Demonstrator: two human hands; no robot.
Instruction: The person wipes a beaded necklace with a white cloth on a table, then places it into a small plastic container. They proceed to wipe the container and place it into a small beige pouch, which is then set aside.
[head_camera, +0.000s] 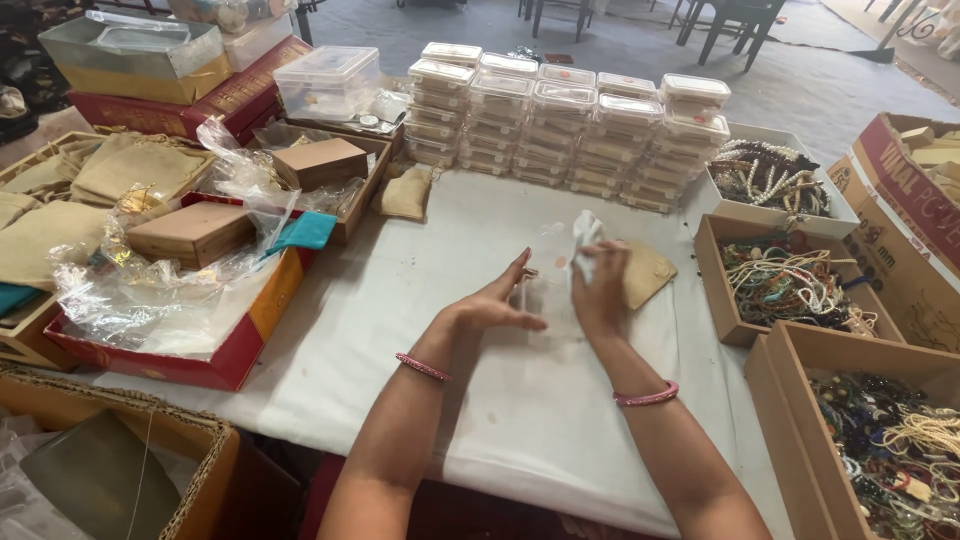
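Pinching a small crumpled piece of white tissue or thin plastic, the right hand has its fingers closed round the lower part, near the middle of the white-covered tabletop. The left hand is open and flat, fingers straight, just at nine o'clock of the wrap and apparently not touching it. The wrap looks very light, limp and easily torn, so a gentle fingertip grip at its gathered base seems best. A tan cloth pouch lies at three o'clock; stacked clear lidded boxes stand at twelve.
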